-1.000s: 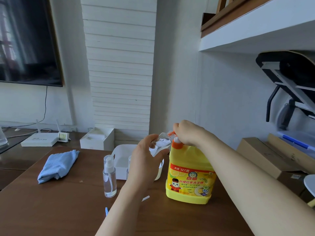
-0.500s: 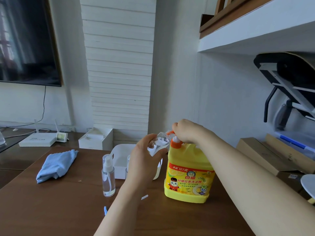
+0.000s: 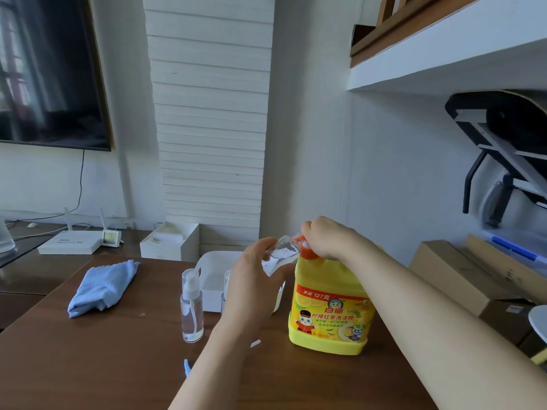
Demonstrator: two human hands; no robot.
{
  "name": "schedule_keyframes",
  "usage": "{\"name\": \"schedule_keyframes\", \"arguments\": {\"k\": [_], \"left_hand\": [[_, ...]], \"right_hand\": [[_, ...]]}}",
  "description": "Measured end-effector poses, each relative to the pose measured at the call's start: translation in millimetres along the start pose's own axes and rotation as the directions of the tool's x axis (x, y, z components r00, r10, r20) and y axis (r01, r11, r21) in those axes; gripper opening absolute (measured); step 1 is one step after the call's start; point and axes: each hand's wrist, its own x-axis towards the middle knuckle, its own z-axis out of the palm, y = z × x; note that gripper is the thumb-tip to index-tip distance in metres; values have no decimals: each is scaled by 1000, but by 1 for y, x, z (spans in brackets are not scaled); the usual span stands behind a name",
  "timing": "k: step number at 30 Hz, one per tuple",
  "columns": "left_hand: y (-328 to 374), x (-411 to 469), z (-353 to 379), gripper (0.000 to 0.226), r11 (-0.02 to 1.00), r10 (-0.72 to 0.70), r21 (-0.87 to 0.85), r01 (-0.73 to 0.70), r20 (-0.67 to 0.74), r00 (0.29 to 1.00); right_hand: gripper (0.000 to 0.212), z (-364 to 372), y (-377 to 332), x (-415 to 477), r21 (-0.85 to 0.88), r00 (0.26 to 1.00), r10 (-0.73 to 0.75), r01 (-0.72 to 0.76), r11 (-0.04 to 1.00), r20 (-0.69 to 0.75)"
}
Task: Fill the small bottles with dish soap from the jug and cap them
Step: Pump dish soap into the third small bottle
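Starting at the near edge of the counter (image 3: 88,365): a small blue bit (image 3: 186,366) lay there, too cut off to identify. Further in, the left hand (image 3: 254,285) held the small bottle (image 3: 281,250) raised and tilted, mouth toward the top of the jug (image 3: 328,315). The left fingers (image 3: 260,250) were wrapped round the bottle body, with the thumb on the near side. The bottle was clear, with some whitish foam or liquid inside; how full it was couldn't be told.

It's probably light, thin plastic, and slick once soapy, so it's best gripped round the mid body, not the neck.

Left of that hand a spray bottle (image 3: 191,309) stood upright, capped, on the counter. Another bottle behind the hand was mostly hidden.

The jug stood upright toward the right side of the counter. It looked full, likely heavy and stiff-walled, so it's better left standing than lifted. No handle was visible from here.

The right hand (image 3: 328,238) sat on the orange top (image 3: 307,253), right fingers (image 3: 307,226) curled down over it. Whether it was a pump or a spout was unclear.

Behind these was a white tray (image 3: 213,261). A blue cloth (image 3: 102,284) lay folded toward the far left corner.
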Motion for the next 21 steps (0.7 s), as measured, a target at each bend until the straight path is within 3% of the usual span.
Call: {"name": "schedule_keyframes", "arguments": {"k": [7, 21], "left_hand": [[5, 4, -1, 51, 999, 11, -44, -12, -23, 1000], [-2, 2, 1, 51, 1000, 16, -18, -16, -8, 1000]], "right_hand": [[19, -25, 1, -5, -20, 999, 3, -2, 1000, 41], [8, -2, -1, -2, 23, 999, 8, -7, 1000, -32]]}}
